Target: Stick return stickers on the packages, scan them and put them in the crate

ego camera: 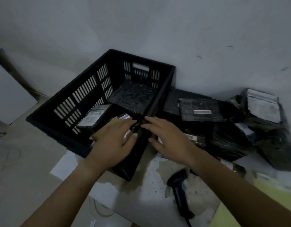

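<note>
Black slatted crate [85, 95] holding wrapped packages [133, 95], black-wrapped pile [228, 140] beside it, scanner [179, 185] on floor

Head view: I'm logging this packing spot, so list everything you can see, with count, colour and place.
crate: one, black, slatted, on the floor against the wall
packages in crate: at least three, mostly black wrap, one brown, on its bottom
packages outside crate: a pile, count unclear, black wrap, right of the crate
scanner: one, black, on the floor near the right forearm
white sheet: one, white, on the floor at the crate's near corner
yellow paper: count unclear, pale yellow, bottom right
white board: one, white, far left edge
left hand: one, fingers straight, over the crate's near end
right hand: one, fingers straight, at the crate's right rim
</note>
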A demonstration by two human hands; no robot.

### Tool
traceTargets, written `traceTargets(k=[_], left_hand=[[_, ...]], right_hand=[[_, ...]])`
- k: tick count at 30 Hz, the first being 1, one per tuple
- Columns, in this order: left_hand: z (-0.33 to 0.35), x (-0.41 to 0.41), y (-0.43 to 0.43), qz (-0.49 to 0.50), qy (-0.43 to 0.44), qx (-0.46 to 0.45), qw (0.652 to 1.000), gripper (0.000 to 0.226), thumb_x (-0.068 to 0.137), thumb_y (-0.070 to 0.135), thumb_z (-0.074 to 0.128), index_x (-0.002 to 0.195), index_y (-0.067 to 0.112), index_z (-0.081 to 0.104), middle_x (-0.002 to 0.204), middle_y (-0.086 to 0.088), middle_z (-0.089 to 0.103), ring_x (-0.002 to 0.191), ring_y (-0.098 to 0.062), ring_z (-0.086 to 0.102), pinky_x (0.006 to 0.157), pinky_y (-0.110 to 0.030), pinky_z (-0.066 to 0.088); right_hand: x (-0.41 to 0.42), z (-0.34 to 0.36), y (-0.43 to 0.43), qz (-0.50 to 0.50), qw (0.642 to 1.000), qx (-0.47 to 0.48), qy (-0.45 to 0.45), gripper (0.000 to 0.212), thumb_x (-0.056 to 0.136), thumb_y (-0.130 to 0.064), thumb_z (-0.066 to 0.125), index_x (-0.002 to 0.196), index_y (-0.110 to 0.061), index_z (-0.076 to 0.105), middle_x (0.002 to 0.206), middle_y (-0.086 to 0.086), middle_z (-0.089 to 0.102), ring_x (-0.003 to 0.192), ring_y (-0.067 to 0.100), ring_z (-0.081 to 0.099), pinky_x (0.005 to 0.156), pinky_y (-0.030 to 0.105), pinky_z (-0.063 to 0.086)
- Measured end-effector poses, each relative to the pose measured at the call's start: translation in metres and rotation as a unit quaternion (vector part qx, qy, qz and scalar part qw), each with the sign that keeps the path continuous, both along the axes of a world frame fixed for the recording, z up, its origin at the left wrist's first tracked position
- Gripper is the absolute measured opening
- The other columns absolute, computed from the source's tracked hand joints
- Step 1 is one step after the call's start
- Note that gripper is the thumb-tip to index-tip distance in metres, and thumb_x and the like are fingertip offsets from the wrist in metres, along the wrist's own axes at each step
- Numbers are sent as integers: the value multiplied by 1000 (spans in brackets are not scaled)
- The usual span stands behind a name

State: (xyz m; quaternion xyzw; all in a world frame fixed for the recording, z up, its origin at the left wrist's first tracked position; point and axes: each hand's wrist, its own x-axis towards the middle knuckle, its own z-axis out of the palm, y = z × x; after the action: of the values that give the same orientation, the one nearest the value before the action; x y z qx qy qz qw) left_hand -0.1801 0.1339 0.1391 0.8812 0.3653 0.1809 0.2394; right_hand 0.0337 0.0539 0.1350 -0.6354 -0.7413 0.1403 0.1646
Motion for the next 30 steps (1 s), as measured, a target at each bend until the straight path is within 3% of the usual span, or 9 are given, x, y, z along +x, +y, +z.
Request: traceTargets(k=[4, 7, 10, 12, 14, 16, 21, 24, 30], left_hand=[[-2, 65, 15, -69, 5, -30, 997, 53, 107, 38, 47, 158, 27, 36, 168, 12, 21, 150, -5, 25, 118, -23, 25], [-4, 104, 37, -85, 8, -27, 996, 53, 108, 35, 46, 159, 24, 34, 170, 8, 16, 154, -10, 19, 121, -25, 21], [-11, 126, 51, -91, 29, -31, 995, 54, 109, 36, 41, 160, 23, 30, 171, 6, 13, 156, -14, 14, 125, -30, 18], [-18, 132, 54, -87, 26, -23, 996, 54, 109, 35, 41, 160, 20, 32, 171, 6, 13, 156, -14, 16, 126, -33, 20], [-22, 133, 54, -78, 12, -22, 997, 54, 109, 34, 42, 159, 19, 34, 171, 7, 16, 155, -12, 18, 123, -28, 20], [-23, 133, 54, -73, 1, -26, 997, 53, 109, 33, 42, 159, 18, 35, 170, 8, 18, 155, -10, 19, 123, -26, 19], [-25, 134, 54, -81, 17, 0, 997, 53, 108, 35, 43, 158, 19, 36, 171, 9, 14, 155, -11, 19, 116, -21, 18], [-25, 134, 52, -79, 19, -1, 997, 52, 108, 33, 45, 158, 18, 38, 171, 9, 14, 155, -13, 19, 116, -21, 19], [-25, 134, 54, -81, 32, 5, 996, 52, 108, 37, 43, 158, 21, 37, 171, 13, 10, 155, -13, 18, 117, -25, 25]], right_hand=[[37, -23, -46, -83, 992, -62, 72, 53, 98, -30, 57, 149, -28, 40, 155, -10, 36, 141, 9, 34, 115, 27, 31], [70, -42, -66, -145, 971, -98, 164, 50, 96, -28, 59, 143, -31, 45, 143, -12, 48, 127, 9, 50, 105, 32, 45], [97, -51, -70, -227, 931, -118, 260, 49, 95, -23, 64, 141, -29, 47, 141, -8, 51, 128, 10, 51, 102, 28, 44], [114, -56, -61, -299, 878, -134, 349, 52, 96, -20, 64, 143, -29, 43, 145, -2, 47, 131, 18, 49, 103, 34, 44], [129, -59, -48, -375, 791, -127, 467, 53, 95, -16, 64, 142, -28, 44, 149, 5, 43, 131, 25, 48, 104, 44, 46], [140, -61, -33, -422, 717, -107, 544, 54, 96, -11, 62, 143, -25, 43, 147, 11, 43, 127, 28, 52, 98, 44, 50], [153, -60, -7, -435, 639, -102, 626, 47, 99, -6, 55, 141, -23, 43, 133, 12, 54, 110, 28, 59, 85, 37, 52], [155, -61, -2, -456, 633, -90, 619, 37, 100, -7, 53, 135, -19, 49, 125, 10, 59, 102, 27, 64, 75, 34, 55], [139, -59, -14, -488, 694, -6, 529, 19, 94, -21, 66, 111, -14, 61, 109, 11, 67, 90, 22, 70, 70, 33, 59]])
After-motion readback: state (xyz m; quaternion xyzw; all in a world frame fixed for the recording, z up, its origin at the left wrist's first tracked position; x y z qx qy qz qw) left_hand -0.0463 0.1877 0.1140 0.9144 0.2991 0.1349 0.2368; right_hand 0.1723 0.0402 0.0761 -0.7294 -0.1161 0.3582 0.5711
